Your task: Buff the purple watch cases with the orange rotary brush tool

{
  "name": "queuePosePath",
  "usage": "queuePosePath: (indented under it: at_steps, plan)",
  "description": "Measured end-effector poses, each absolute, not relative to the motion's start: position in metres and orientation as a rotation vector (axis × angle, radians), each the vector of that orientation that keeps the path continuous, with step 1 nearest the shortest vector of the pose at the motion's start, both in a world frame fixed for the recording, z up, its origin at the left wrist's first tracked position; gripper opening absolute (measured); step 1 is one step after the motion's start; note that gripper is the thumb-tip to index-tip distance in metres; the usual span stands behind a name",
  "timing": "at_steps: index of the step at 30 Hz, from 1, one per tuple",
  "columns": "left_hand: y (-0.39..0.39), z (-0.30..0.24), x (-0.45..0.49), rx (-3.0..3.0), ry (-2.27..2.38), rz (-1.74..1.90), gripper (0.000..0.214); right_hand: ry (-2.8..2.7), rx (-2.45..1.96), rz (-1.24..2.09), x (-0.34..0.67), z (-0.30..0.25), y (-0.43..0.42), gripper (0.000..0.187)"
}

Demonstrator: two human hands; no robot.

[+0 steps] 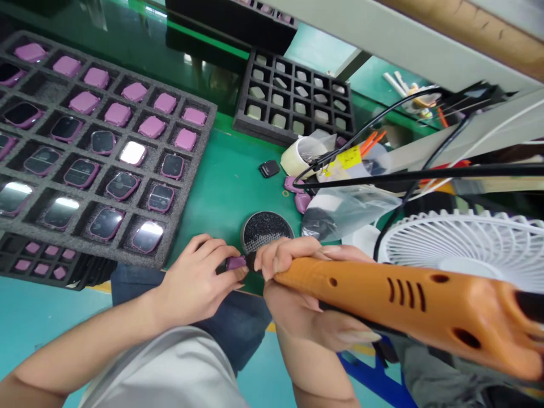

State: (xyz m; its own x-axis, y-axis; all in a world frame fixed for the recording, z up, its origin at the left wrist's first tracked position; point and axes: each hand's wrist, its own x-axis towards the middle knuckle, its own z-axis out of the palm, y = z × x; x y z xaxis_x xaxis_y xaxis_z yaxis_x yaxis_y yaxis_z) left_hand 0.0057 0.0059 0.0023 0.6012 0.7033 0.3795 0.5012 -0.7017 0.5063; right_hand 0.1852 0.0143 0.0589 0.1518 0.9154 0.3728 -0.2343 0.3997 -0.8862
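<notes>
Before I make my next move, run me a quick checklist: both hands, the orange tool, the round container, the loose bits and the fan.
1. Left hand holding the purple piece: ok.
2. Right hand gripping the orange tool: ok.
3. Tool tip meeting the piece: cannot tell, the contact spot is unclear.
4. Round container near both hands: ok.
5. Loose purple pieces put away: not ok, they lie by the plastic bag.
6. White fan off: cannot tell.
</notes>
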Motion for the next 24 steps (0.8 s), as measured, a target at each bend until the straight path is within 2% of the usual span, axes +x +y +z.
queuePosePath:
  at_steps: [6, 10, 14, 17, 20, 24]
  plan:
    - [-0.002, 0.006, -0.001, 2.408, 0.948, 0.859, 0.020, -1.073, -0.667, 0.929, 0.193, 0.055, 0.022, 0.059]
    - [-0.001, 0.031, -0.032, 2.331, 0.977, 0.877, 0.034, -1.076, -0.616, 0.855, 0.204, 0.047, 0.026, 0.070]
    - [0.060, 0.065, -0.099, 2.552, 1.360, 0.926, 0.035, -1.030, -0.586, 0.843, 0.205, 0.040, 0.027, 0.067]
    - [0.136, 0.081, -0.166, 2.599, 1.782, 0.753, 0.043, -1.016, -0.569, 0.839, 0.204, 0.040, 0.028, 0.061]
    - [0.201, 0.086, -0.224, 2.388, 2.218, 0.487, 0.060, -0.978, -0.553, 0.864, 0.205, 0.040, 0.030, 0.053]
    - [0.237, 0.076, -0.258, 2.239, 2.301, 0.221, 0.071, -0.963, -0.530, 0.843, 0.205, 0.038, 0.032, 0.051]
